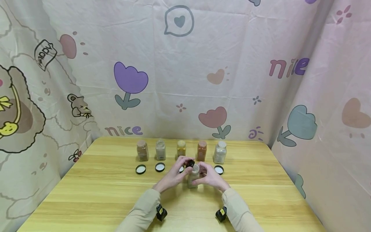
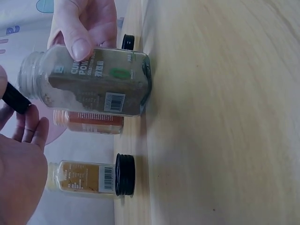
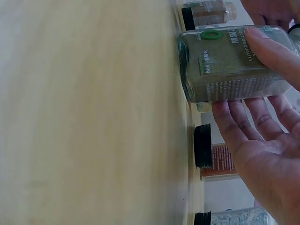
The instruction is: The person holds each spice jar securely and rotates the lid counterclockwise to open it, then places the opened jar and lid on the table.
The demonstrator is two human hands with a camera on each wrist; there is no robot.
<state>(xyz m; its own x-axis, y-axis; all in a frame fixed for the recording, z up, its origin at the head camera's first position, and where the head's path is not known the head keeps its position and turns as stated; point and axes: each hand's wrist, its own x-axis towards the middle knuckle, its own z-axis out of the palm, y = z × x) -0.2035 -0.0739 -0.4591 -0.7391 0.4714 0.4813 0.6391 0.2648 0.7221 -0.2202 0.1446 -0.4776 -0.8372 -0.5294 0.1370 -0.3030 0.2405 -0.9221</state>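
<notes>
My right hand point(image 1: 212, 178) grips a clear glass jar of grey-brown cumin powder point(image 1: 192, 180), which stands upright at the front of the group. In the right wrist view the thumb lies across the jar's printed face, with the fingers on the opposite side. A black screw lid point(image 1: 190, 163) is pinched in my left hand point(image 1: 174, 175), just beside the jar's mouth. The left wrist view shows that lid point(image 2: 16, 97) apart from the bare threaded neck point(image 2: 30, 79).
Behind my hands stand a brown jar point(image 1: 142, 151), a pale jar point(image 1: 160, 150), a yellow jar point(image 1: 181, 149), an orange-red jar point(image 1: 202, 151) and a white jar point(image 1: 220, 153). Black-rimmed lids, including one on the left point(image 1: 140, 169) and one on the right point(image 1: 219, 169), lie before them.
</notes>
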